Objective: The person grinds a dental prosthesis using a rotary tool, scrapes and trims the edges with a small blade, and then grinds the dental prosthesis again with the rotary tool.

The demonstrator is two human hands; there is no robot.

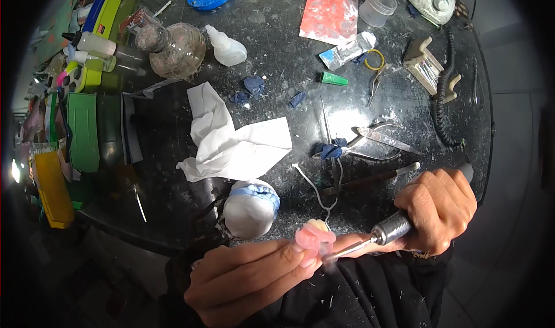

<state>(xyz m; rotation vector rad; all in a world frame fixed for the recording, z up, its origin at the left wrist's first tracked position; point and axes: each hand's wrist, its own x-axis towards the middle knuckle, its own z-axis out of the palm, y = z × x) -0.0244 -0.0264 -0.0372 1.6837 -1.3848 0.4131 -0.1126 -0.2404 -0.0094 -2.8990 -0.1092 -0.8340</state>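
Note:
My left hand (248,279) is at the lower middle, fingers closed on a small pink denture (311,239) with pale teeth on its upper side. My right hand (439,206) grips a dark metal rotary handpiece (392,228), its thumb stretched toward the denture. The silver shank points down-left to just below the denture, where the bit is blurred; contact with the denture is unclear. Just above my left hand lies a white plaster model (247,215) with a light blue band. A white cord (318,192) lies behind the denture.
A crumpled white tissue (243,148), pliers (384,143), blue scraps (253,86) and a dropper bottle (230,50) lie on the dark table (150,195). A glass burner (176,56), coloured trays (82,131) and bottles stand left. A handpiece stand (425,67) and coiled cable (444,108) are right.

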